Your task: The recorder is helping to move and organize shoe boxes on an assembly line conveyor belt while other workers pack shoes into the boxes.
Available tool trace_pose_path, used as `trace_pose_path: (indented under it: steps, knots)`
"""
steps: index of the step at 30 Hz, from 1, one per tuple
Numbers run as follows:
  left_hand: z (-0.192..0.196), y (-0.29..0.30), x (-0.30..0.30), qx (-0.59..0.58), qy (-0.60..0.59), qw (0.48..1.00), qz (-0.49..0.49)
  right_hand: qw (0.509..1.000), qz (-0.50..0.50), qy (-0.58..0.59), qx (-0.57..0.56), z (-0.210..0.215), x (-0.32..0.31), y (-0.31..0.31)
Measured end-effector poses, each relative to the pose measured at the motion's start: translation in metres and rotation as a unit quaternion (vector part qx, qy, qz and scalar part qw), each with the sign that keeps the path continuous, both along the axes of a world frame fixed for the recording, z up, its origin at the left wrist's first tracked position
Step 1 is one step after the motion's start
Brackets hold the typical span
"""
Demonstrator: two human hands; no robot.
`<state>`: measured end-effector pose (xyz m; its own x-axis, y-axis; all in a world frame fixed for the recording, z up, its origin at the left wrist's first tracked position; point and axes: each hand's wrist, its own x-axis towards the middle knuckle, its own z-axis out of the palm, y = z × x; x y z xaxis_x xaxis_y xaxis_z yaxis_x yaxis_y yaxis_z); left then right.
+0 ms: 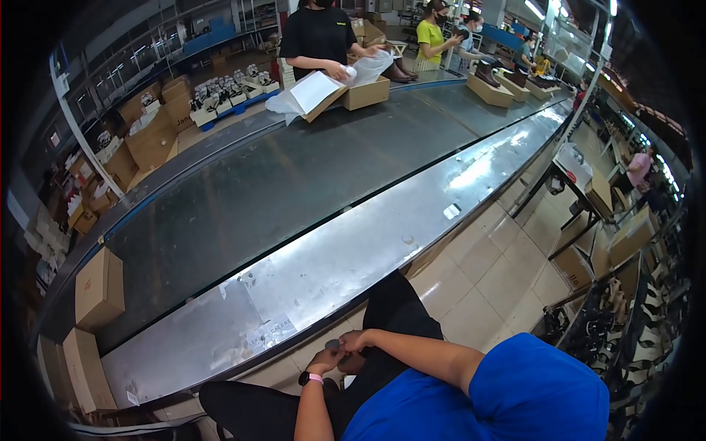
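Observation:
In front of my lap, below the edge of the metal ledge, my two hands meet. My left hand (324, 359), with a dark watch on a pink band (314, 378) at its wrist, is closed with its fingers up against a small dark grey roundish thing (332, 344). Its kind is too small to tell. Coming in from the right, my right hand (356, 341) has its fingers bent and closed beside the same spot. Whatever its fingertips pinch is hidden.
A bare metal ledge (323, 272) runs beside a dark conveyor belt (243, 198). Closed cardboard boxes (101, 288) stand at the left end. Across the belt, a person in black handles white paper over an open box (366, 93). Boxes with boots (489, 91) sit farther along.

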<state>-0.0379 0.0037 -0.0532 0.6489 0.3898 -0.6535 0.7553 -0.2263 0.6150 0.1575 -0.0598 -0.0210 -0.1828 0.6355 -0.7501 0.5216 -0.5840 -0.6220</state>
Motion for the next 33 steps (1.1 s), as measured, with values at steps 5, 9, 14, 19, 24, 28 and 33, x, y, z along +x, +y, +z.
trace_pose_path:
  steps: [5, 9, 14, 19, 24, 28, 33]
  knots:
    - [0.000, -0.001, 0.001, -0.038, -0.041, 0.998, -0.011, 0.998, 0.034, 0.013, -0.051, -0.005, 0.002, 0.003]
    - [-0.019, 0.003, -0.011, -0.023, -0.042, 0.999, 0.004, 0.998, 0.048, 0.013, -0.025, -0.008, -0.012, 0.011]
    - [-0.030, -0.016, 0.003, -0.008, -0.084, 0.996, -0.003, 0.997, 0.060, -0.016, -0.040, -0.006, 0.011, 0.001]
    - [-0.003, -0.012, 0.011, 0.056, -0.072, 0.995, 0.036, 0.999, 0.020, 0.017, -0.036, -0.003, 0.018, -0.001]
    - [-0.012, -0.015, -0.003, 0.096, -0.045, 0.992, 0.071, 0.995, -0.011, 0.055, -0.088, 0.014, -0.009, 0.006]
    - [-0.007, -0.018, 0.006, 0.093, -0.041, 0.991, 0.084, 0.994, -0.032, 0.046, -0.089, 0.021, -0.002, 0.006]
    - [-0.029, -0.014, -0.007, 0.128, -0.087, 0.984, 0.086, 0.995, -0.005, 0.072, -0.068, 0.018, -0.016, 0.012]
